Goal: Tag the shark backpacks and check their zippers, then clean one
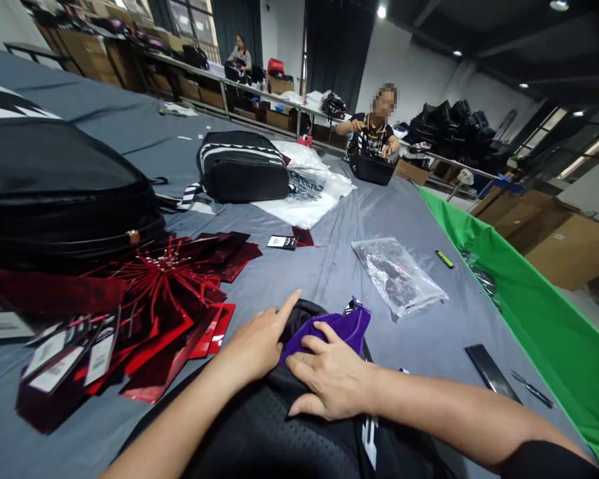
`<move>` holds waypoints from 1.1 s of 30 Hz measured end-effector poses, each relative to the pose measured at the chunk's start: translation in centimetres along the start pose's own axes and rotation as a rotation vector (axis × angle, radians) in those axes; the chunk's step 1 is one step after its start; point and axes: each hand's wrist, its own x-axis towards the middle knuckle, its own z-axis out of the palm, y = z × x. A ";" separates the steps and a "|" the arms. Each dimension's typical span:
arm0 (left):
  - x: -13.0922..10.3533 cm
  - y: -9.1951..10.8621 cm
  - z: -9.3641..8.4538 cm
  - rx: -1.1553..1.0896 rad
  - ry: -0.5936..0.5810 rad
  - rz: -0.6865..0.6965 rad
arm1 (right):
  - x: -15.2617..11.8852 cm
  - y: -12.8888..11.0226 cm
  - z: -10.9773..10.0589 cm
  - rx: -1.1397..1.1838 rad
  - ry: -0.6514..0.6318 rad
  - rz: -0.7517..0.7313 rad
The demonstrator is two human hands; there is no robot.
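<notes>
In front of me lies a black backpack (pixel 289 432) with a perforated mesh panel, its upper end turned away from me. A purple lining (pixel 347 329) shows at its opening. At the left side of the opening, my left hand (pixel 262 339) is closed on the black edge, with one finger stretched out and the other fingertips partly hidden. My right hand (pixel 329 372) lies over the purple lining. Its bent fingers grip the cloth near the rim and its thumb rests on the black fabric. The inside of the backpack is mostly covered by my hands.
Red tags (pixel 164 319) with strings fan out at left, beside a large black bag (pixel 54 186). Farther off are another black backpack (pixel 244 166), a clear plastic packet (pixel 397 273), a yellow cutter (pixel 444 259), a phone (pixel 489 369) and tweezers (pixel 533 389). A co-worker (pixel 377 126) handles a bag across the table.
</notes>
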 end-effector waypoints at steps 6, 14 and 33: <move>0.1 0.0 0.1 -0.021 0.007 0.019 | 0.2 0.1 0.3 0.007 0.030 -0.002; 0.0 0.0 0.0 -0.007 0.022 0.029 | 0.0 0.1 0.4 -0.005 0.021 0.004; -0.1 0.0 0.0 -0.009 0.003 0.011 | 0.1 0.0 0.3 -0.003 0.023 0.017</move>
